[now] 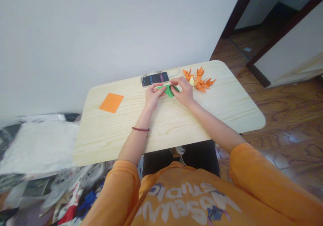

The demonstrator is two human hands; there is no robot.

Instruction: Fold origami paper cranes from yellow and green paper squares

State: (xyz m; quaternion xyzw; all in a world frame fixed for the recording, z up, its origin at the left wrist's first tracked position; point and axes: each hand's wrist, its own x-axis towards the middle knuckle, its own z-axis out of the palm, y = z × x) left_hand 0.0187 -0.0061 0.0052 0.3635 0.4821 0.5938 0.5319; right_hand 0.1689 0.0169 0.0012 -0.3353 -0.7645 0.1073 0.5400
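Note:
A folded piece of green paper lies on the light wooden table, held between both hands. My left hand pinches its left end with closed fingers. My right hand presses and pinches its right side, fingers curled over the paper. A dark red bracelet circles my left wrist. Just behind the hands lies a phone with a lit screen.
A flat orange paper sheet lies on the table's left part. Several folded orange paper figures sit in a cluster at the right of my hands. A white cable runs from the phone. White cloth and clutter lie at the left, below the table.

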